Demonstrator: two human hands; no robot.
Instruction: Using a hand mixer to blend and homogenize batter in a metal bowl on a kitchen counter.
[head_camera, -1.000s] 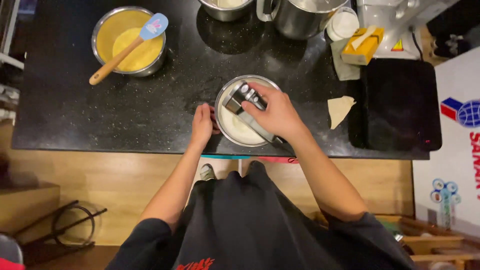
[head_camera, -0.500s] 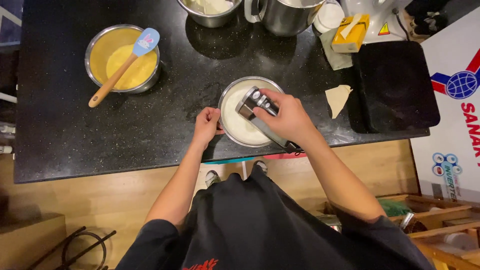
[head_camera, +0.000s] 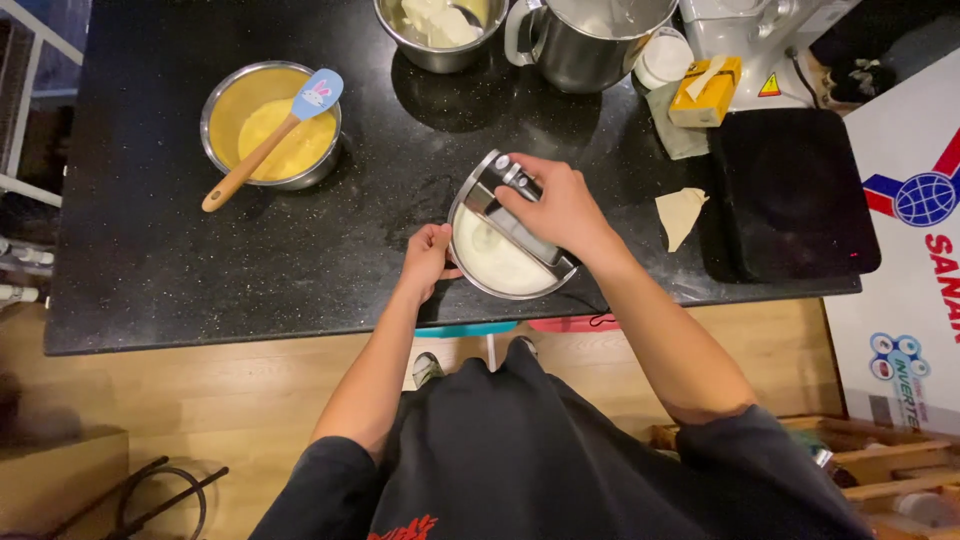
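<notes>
Head view, near edge of black counter (head_camera: 150, 280): left hand (head_camera: 428, 258) clamped on rim of tilted steel bowl (head_camera: 470, 205) of white batter; right hand (head_camera: 556, 205) closed around hand mixer (head_camera: 512, 178) inside it. Risk: spatter or spill toward floor if tilt deepens or grip slips.

My fingers (head_camera: 430, 262) steady a shiny steel bowl (head_camera: 470, 200) of smooth white cream on the glossy, speckled black stone worktop (head_camera: 150, 250). Far left, a wooden-handled spatula (head_camera: 270, 135) rests in another polished metal bowl (head_camera: 215, 105). Right, a matt black pad (head_camera: 790, 200).
</notes>
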